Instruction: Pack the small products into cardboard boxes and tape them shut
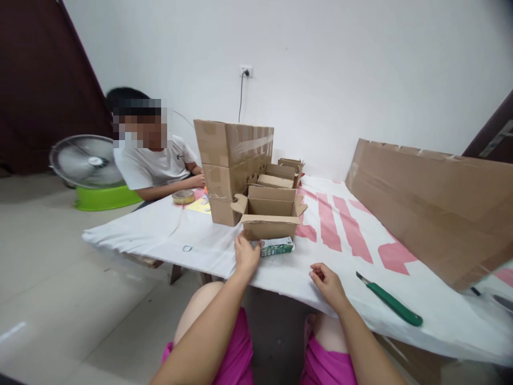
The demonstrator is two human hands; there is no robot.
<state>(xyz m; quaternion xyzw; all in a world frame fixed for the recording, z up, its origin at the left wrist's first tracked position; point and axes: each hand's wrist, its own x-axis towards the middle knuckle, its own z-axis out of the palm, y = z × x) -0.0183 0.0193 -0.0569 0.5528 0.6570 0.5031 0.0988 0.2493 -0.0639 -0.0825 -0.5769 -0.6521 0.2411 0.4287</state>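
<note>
My left hand (246,258) rests at the table's near edge with its fingers loosely stretched. Its fingertips reach the lower left corner of an open cardboard box (269,229), and its thumb is beside the left end of a small green-and-white carton (277,246). That carton lies on its side in front of the box, whose side flaps stand outward. To the right, my right hand (327,286) hovers by the table edge, fingers slightly curled and apart, with nothing visible in it. A green utility knife (395,303) lies to its right, blade showing.
Stacked cardboard boxes (224,171) form a wall behind the open box, with more open boxes (280,174) beyond. A large cardboard sheet (425,203) leans at right. A tape roll (183,197) lies at left near a seated person (156,166). A fan (90,160) stands behind.
</note>
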